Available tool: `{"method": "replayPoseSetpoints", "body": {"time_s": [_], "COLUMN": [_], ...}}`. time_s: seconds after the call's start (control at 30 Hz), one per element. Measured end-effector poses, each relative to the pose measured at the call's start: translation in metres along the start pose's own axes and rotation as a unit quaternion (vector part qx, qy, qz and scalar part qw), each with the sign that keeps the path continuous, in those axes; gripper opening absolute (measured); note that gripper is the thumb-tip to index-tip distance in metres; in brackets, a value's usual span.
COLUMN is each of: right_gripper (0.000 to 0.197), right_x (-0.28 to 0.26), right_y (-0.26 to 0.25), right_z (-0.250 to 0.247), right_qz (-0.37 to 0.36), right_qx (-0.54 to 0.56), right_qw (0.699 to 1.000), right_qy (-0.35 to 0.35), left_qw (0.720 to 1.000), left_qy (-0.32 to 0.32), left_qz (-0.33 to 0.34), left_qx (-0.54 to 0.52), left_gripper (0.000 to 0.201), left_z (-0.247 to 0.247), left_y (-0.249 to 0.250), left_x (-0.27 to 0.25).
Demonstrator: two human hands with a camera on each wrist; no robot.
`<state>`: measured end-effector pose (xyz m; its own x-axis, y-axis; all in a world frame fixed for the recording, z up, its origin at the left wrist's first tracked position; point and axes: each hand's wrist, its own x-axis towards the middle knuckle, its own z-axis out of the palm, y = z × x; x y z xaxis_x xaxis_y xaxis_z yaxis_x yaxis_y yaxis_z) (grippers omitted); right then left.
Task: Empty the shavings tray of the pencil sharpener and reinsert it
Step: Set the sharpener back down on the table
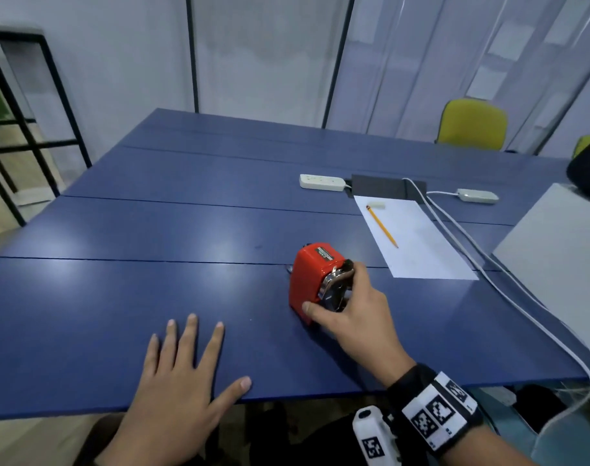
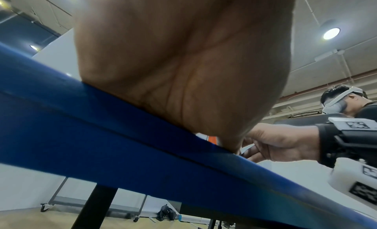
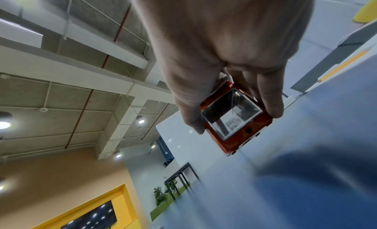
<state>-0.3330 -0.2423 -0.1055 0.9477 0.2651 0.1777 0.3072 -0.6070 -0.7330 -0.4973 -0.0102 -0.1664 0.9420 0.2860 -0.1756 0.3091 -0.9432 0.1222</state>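
Note:
A red pencil sharpener (image 1: 306, 277) stands on the blue table (image 1: 152, 297) near its front edge. My right hand (image 1: 330, 287) grips its metal-faced end, thumb on the lower red corner and fingers over the top. In the right wrist view the right hand (image 3: 234, 118) holds the red body (image 3: 230, 143) between thumb and fingers, and a clear shavings tray (image 3: 232, 114) sits inside it. My left hand (image 1: 189, 358) lies flat on the table to the sharpener's left, fingers spread, holding nothing. Its palm (image 2: 179, 63) rests on the table edge (image 2: 102, 135).
A white sheet (image 1: 418, 240) with a yellow pencil (image 1: 382, 227) and an eraser (image 1: 377, 205) lies behind the sharpener. Two white power strips (image 1: 320, 181) and cables (image 1: 481, 264) run along the right. A grey box (image 1: 562, 257) stands at the right edge.

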Motion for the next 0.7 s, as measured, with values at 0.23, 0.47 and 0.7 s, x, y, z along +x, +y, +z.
{"method": "replayPoseSetpoints", "body": {"time_s": [0.23,0.47,0.7], "right_gripper": [0.076,0.059,0.07], "right_x": [0.068,0.154,0.237], "right_y": [0.0,0.013,0.035], "right_z": [-0.039,-0.041,-0.018], "right_qz": [0.02,0.06,0.075], "right_qx": [-0.011,0.021,-0.006], "right_qw": [0.999,0.994,0.987], "right_qy": [0.04,0.094,0.139], "left_qw": [0.998,0.999,0.997], "left_qy": [0.056,0.043,0.066], "left_qz": [0.029,0.012,0.002], "left_qx": [0.018,-0.024,-0.025], "left_gripper": [0.096,0.094,0.087], "left_z": [0.011,0.012,0.011], "left_y": [0.001,0.004,0.014], "left_x": [0.003,0.004,0.012]}}
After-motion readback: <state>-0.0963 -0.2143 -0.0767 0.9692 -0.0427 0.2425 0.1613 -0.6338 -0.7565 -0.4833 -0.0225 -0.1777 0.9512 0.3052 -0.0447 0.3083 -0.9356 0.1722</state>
